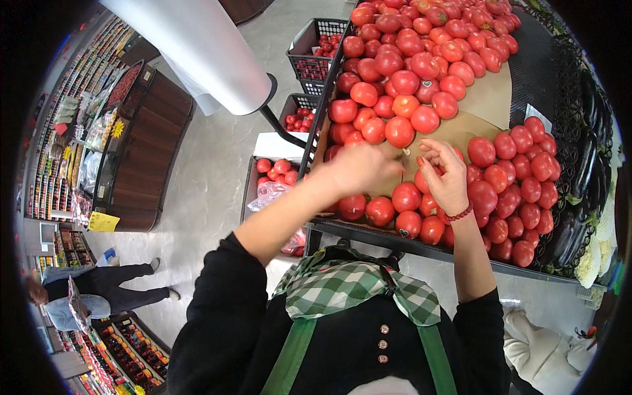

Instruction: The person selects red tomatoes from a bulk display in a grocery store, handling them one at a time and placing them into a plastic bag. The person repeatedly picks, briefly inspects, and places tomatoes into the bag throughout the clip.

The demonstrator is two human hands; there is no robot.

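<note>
My left hand point(365, 168) is blurred above a bare patch of brown cardboard point(390, 183) in the tomato display. Its fingertips point towards my right hand, and whether they hold anything is unclear. My right hand point(444, 170), with a red beaded bracelet point(459, 211) at the wrist, has its thumb and fingers apart over the front tomatoes. A tomato point(421, 182) lies just under its thumb; contact is hard to judge. Between the hands is a small pale piece point(406, 152). Piled tomatoes point(405, 83) lie beyond, and more tomatoes point(406, 197) line the front edge.
A plastic bag roll point(217, 54) on a black stand rises at left. Crates of tomatoes point(316, 59) stand beside the display. Plum-shaped tomatoes point(518, 187) and eggplants point(582, 158) lie to the right. One person point(98, 286) stands at lower left, another point(548, 350) at lower right.
</note>
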